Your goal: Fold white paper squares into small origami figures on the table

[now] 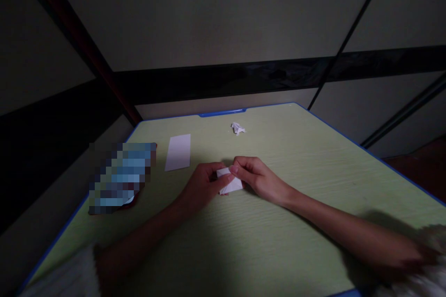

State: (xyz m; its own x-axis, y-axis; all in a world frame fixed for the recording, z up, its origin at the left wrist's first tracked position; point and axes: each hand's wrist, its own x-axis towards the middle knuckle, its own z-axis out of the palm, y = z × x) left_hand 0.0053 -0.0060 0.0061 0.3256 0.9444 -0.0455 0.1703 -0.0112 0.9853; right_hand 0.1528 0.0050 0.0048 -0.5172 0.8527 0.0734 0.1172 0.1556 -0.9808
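A small folded piece of white paper [232, 185] is held over the middle of the table. My left hand [205, 182] grips its left side, thumb lying across the front face. From the right, my right hand [256, 175] pinches the upper right part, with the thumb on the top edge. Diagonal crease or flap lines show on the paper's lower left. The fingers behind the paper are mostly hidden. Beyond the hands lies a small folded white paper figure [237, 128] with pointed limbs, apart from both hands.
A flat white paper sheet [178, 152] lies left of the hands. Farther left is a flat device-like object [130, 171], its surface pixelated. The pale green table [313, 158] has a blue rim and a blue handle-like strip [223, 112] at its far edge, close to dark-banded panels.
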